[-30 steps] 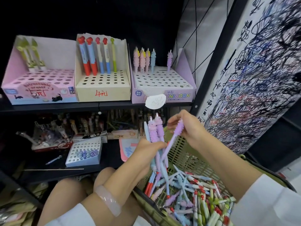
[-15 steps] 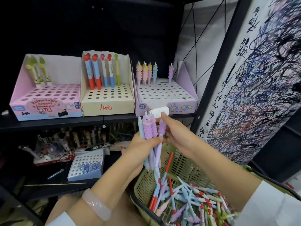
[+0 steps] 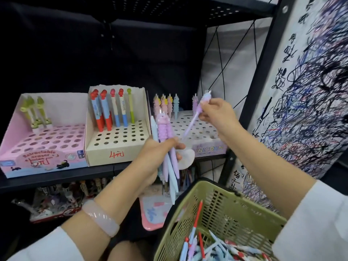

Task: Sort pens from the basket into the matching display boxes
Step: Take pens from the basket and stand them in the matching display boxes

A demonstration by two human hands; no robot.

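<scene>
Right hand: pinches one purple pen, now lifted away from the bundle and tilted over the unicorn box.
Left hand: fingers wrapped round a bundle of pens, upright, raised since earlier.
Basket: lower right, below both hands, pens inside.
Shelf: carries three display boxes side by side.
</scene>
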